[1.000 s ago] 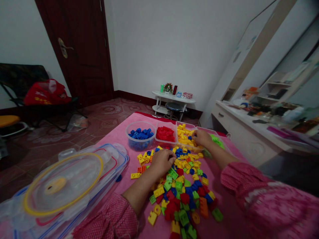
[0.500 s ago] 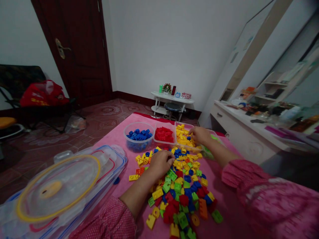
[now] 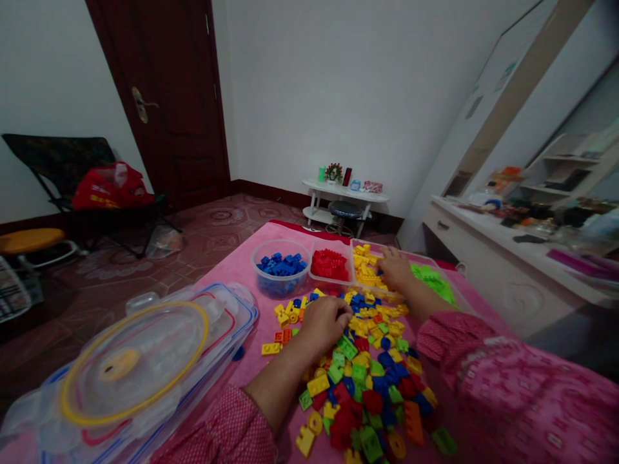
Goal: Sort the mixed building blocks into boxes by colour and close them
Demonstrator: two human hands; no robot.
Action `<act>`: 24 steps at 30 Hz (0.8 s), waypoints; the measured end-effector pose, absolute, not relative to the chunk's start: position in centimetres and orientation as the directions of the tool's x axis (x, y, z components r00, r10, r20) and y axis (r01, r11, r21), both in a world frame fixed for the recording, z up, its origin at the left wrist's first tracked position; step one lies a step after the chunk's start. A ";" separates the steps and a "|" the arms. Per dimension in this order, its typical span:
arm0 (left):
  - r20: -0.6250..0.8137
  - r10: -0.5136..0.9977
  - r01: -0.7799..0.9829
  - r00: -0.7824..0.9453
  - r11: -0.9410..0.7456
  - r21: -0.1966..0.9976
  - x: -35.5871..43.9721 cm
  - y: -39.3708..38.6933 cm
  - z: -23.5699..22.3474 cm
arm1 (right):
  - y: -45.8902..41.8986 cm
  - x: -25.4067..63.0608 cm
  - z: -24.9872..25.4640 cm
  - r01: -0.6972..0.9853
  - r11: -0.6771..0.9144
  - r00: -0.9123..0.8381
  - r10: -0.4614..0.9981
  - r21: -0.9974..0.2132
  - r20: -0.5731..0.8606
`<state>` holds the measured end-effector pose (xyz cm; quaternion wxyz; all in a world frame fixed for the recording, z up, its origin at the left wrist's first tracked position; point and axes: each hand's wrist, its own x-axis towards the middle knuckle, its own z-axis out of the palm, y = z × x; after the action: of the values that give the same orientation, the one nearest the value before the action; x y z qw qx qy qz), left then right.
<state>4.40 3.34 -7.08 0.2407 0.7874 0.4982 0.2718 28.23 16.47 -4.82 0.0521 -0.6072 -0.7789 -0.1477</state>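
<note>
My left hand (image 3: 327, 322) rests at the left side of a loose pile of building blocks (image 3: 360, 374), its fingers curled inward with the thumb close to them. Whatever is between those fingers is hidden. My right hand (image 3: 397, 270) reaches into the clear container of yellow blocks (image 3: 366, 261), fingers bent down together at a small blue building block (image 3: 380, 272) that is partly covered. Left of it stand a square container of red blocks (image 3: 329, 264) and a round tub of blue blocks (image 3: 282, 265). Green blocks (image 3: 430, 281) fill a container beyond my right forearm.
Stacked clear lids (image 3: 145, 367), one with a yellow ring, lie on the pink-covered table (image 3: 232, 270) at the left. A white dresser (image 3: 498, 258) crowded with small items stands at the right. Behind are a low white shelf (image 3: 333, 188) and a chair with a red bag (image 3: 113, 187).
The camera view has swung slightly, shifting the scene to the right. My right hand has come down onto the blue block among the yellow ones. My left hand has stayed at the pile.
</note>
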 end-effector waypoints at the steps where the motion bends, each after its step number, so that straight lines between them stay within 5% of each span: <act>1: 0.191 0.915 0.654 0.355 -0.389 0.649 4.4 3.3 -7.1 | 16.5 28.3 -4.7 0.968 0.213 -0.242 0.930 0.132 0.277; 5: 0.191 0.918 0.667 0.347 -0.385 0.638 4.5 3.4 -7.2 | 16.3 29.1 -2.6 0.976 0.213 -0.195 0.949 -0.050 0.247; 10: 0.192 0.919 0.673 0.344 -0.384 0.633 4.5 3.6 -7.5 | 15.4 30.9 0.7 0.852 0.337 -0.383 0.923 -0.400 -0.039; 16: 0.184 0.920 0.673 0.346 -0.380 0.634 4.4 3.5 -7.5 | 15.6 30.8 -0.7 0.990 0.137 -0.138 0.986 0.018 0.090; 24: 0.194 0.917 0.665 0.349 -0.389 0.638 4.4 3.3 -7.3 | 14.7 30.0 -2.8 0.981 0.056 -0.076 0.992 0.187 0.103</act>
<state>4.41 3.33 -7.26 0.2323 0.7878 0.5018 0.2713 30.01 14.69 -2.76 -0.0266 -0.6790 -0.7262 -0.1041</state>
